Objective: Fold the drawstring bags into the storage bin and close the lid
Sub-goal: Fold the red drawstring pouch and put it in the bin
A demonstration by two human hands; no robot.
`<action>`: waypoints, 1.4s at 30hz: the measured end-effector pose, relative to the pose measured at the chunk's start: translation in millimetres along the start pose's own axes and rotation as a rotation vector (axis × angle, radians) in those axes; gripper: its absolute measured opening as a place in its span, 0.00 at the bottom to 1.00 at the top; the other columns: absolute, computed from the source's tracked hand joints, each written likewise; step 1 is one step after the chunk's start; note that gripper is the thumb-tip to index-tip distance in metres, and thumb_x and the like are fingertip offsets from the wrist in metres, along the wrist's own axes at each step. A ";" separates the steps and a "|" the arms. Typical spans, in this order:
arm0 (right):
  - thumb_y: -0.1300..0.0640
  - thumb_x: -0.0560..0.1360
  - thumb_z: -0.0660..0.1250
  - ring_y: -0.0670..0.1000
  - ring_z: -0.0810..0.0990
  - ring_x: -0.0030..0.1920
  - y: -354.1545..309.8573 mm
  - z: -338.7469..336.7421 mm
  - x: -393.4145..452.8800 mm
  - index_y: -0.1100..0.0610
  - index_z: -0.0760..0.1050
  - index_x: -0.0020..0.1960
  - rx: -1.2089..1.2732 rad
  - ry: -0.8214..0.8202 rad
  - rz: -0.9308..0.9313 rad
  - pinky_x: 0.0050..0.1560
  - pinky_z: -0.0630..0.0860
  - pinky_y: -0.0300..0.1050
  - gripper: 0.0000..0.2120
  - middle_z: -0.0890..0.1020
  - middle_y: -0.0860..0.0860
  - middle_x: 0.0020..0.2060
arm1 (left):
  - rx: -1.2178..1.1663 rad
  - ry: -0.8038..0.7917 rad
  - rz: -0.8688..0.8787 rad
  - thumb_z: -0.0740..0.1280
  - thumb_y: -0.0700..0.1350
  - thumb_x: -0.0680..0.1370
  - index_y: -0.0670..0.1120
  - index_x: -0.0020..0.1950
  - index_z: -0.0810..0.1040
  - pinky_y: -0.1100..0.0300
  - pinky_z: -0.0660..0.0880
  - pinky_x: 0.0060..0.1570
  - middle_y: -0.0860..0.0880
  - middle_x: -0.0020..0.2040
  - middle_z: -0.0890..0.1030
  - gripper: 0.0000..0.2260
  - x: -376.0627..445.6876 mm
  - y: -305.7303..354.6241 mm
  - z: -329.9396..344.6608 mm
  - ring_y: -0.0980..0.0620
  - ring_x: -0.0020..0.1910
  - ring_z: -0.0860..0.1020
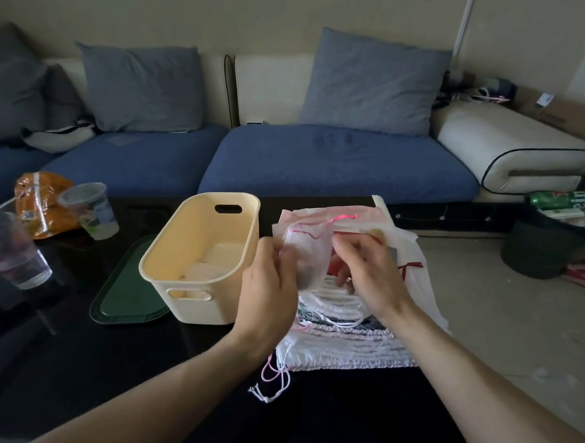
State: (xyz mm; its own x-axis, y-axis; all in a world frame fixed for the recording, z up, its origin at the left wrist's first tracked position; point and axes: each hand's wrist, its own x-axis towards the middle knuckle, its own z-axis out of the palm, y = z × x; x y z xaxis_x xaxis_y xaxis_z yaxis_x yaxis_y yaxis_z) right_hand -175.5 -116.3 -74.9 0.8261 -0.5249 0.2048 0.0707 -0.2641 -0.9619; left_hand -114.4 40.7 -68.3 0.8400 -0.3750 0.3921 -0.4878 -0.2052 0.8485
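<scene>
A small translucent drawstring bag [308, 251] with a pink cord hangs between my hands above the pile. My left hand [271, 284] pinches its left edge and my right hand [369, 271] grips its right side. Below them lies a pile of white drawstring bags [347, 348] with pink and white cords trailing off its front left corner. The cream storage bin [201, 257] stands open just left of my left hand, with pale folded bags on its floor. Its dark green lid [124, 293] lies flat on the table to the left of the bin.
The black table [88, 370] also carries two plastic cups [90, 209] at the far left and an orange snack packet [41, 202]. A blue sofa [332, 160] runs behind the table. Cans and clutter lie on the floor at the right.
</scene>
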 end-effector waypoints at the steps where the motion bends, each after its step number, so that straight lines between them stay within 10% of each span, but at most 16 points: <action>1: 0.39 0.78 0.65 0.51 0.77 0.32 -1.0 2.4 -2.0 0.63 0.76 0.45 0.040 -0.076 -0.005 0.35 0.73 0.42 0.24 0.77 0.57 0.33 | -0.075 -0.012 -0.043 0.58 0.49 0.85 0.48 0.50 0.73 0.63 0.78 0.35 0.50 0.38 0.83 0.08 -8.3 1.5 -3.5 0.56 0.37 0.82; 8: 0.52 0.82 0.64 0.52 0.66 0.28 -6.5 27.4 -13.7 0.68 0.69 0.31 -0.052 -0.166 -0.040 0.33 0.64 0.49 0.27 0.67 0.58 0.24 | -0.343 -0.121 -0.272 0.60 0.47 0.84 0.43 0.51 0.73 0.63 0.77 0.29 0.48 0.32 0.81 0.09 -32.2 4.0 -22.7 0.51 0.30 0.82; 14: 0.46 0.85 0.56 0.65 0.81 0.41 -10.4 39.8 -25.5 0.70 0.79 0.42 -0.055 -0.254 -0.001 0.46 0.76 0.57 0.30 0.81 0.68 0.37 | -0.265 -0.148 -0.294 0.77 0.53 0.72 0.53 0.60 0.75 0.57 0.82 0.32 0.51 0.44 0.85 0.20 -37.5 -3.5 -34.9 0.51 0.37 0.85; 22: 0.46 0.86 0.51 0.43 0.65 0.20 -10.3 32.6 -20.7 0.52 0.64 0.24 -0.290 -0.225 -0.099 0.27 0.62 0.41 0.31 0.66 0.45 0.17 | -0.358 -0.230 -0.396 0.73 0.40 0.76 0.45 0.47 0.83 0.58 0.76 0.28 0.47 0.28 0.81 0.02 -40.2 -13.9 -33.8 0.50 0.24 0.78; 29: 0.47 0.82 0.63 0.44 0.63 0.20 -10.9 16.4 -12.6 0.58 0.72 0.28 -0.255 -0.398 0.053 0.28 0.62 0.39 0.26 0.65 0.45 0.18 | -0.388 -0.294 -0.484 0.66 0.27 0.73 0.44 0.49 0.84 0.49 0.81 0.46 0.45 0.45 0.86 0.15 -34.7 -16.8 -28.5 0.42 0.45 0.83; 37: 0.46 0.79 0.68 0.48 0.65 0.23 -12.8 14.1 -10.6 0.53 0.72 0.27 -0.260 -0.384 0.154 0.32 0.65 0.45 0.24 0.68 0.52 0.23 | -0.614 -0.533 -0.516 0.71 0.49 0.75 0.40 0.53 0.81 0.59 0.75 0.41 0.42 0.36 0.79 0.13 -32.7 -10.4 -24.4 0.49 0.35 0.76; 42: 0.47 0.80 0.67 0.49 0.65 0.23 -15.3 6.9 -7.3 0.51 0.71 0.24 -0.214 -0.346 0.187 0.30 0.66 0.45 0.26 0.67 0.49 0.21 | -0.579 -0.590 -0.549 0.63 0.44 0.81 0.39 0.46 0.79 0.57 0.73 0.43 0.42 0.39 0.81 0.10 -36.5 -10.2 -25.3 0.48 0.38 0.76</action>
State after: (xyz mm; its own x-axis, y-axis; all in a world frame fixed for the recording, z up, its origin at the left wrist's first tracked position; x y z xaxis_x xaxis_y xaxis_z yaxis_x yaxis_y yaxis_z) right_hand -178.8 -102.9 -62.9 0.9546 -0.2877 -0.0767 -0.1848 -0.3706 -0.9102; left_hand -134.1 79.4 -82.3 0.5848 -0.7824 -0.2139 0.2572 -0.0712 0.9637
